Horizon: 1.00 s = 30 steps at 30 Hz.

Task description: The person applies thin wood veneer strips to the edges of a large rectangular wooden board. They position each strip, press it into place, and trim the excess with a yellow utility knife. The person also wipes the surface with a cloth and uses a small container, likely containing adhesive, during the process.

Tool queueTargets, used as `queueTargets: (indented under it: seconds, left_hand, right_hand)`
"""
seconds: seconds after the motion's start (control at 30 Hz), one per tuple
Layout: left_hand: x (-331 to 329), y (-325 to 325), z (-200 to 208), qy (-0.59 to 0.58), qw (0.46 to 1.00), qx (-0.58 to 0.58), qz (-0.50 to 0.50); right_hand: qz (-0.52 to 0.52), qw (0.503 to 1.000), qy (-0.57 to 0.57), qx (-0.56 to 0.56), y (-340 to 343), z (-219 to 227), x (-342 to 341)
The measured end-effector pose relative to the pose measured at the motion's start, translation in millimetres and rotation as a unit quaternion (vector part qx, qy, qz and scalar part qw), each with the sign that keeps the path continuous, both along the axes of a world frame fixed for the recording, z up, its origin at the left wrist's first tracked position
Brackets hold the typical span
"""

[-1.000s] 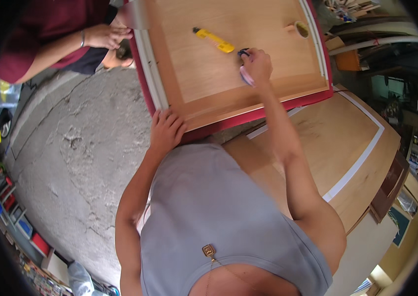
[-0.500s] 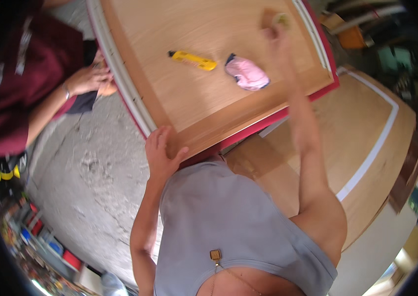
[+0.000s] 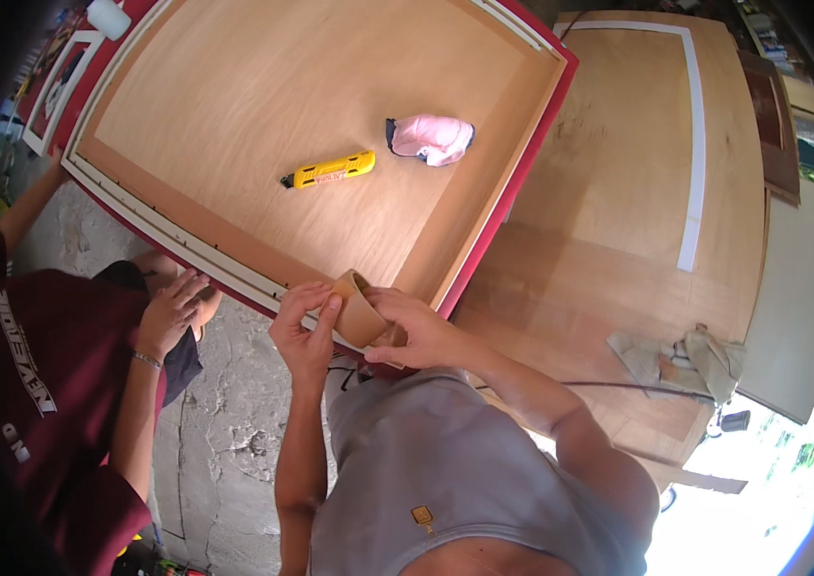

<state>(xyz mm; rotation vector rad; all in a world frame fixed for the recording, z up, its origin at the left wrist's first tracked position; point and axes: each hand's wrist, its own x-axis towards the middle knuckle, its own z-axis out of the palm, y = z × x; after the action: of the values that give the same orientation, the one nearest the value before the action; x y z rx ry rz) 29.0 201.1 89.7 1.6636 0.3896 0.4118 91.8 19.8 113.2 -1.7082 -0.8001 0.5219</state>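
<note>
A roll of brown tape [image 3: 361,317] is held between my two hands over the near corner of a shallow wooden frame with red sides [image 3: 479,226]. My left hand [image 3: 306,331] pinches the roll's left edge between thumb and fingers. My right hand [image 3: 416,329] grips the other side, its fingertips partly hidden at the roll's opening. On the frame's plywood panel [image 3: 234,125] lie a yellow utility knife [image 3: 335,170] and, to its right, a crumpled pink cloth [image 3: 434,139] with dark edging.
A co-worker in a maroon shirt [image 3: 51,365] is at the left, a hand [image 3: 176,302] by the frame's edge. To the right, a wooden board [image 3: 608,192] bears a white strip [image 3: 697,163] and a grey-beige rag [image 3: 700,365]. A white bottle [image 3: 109,17] stands at the far left corner.
My right hand has brought the tape roll from the panel's far right to the near corner, where my left hand now holds it too. The view has turned, shifting the frame leftward.
</note>
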Motion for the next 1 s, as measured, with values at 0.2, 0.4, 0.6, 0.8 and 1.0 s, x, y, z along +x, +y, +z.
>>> queueTargets:
  seconds: [0.2, 0.4, 0.6, 0.8, 1.0]
  left_hand:
    - [-21, 41, 45, -0.061, 0.979, 0.191, -0.043]
    - [-33, 67, 105, -0.001, 0.984, 0.171, -0.047]
    - [-56, 92, 133, -0.05, 0.963, 0.256, 0.067]
    - [-36, 166, 115, -0.007, 0.975, 0.18, 0.129]
    - [39, 363, -4, 0.084, 0.948, 0.221, 0.211]
  right_hand:
    - [-0.009, 0.98, -0.044, -0.194, 9, 12, -48]
    - [0.002, 0.989, 0.141, -0.038, 26, 23, -58]
    - [0.04, 0.995, 0.054, -0.075, 29, 6, -57]
    - [0.071, 0.989, 0.049, -0.117, 68, 24, -48]
    - [0.069, 0.993, 0.057, -0.073, 224, 15, -2]
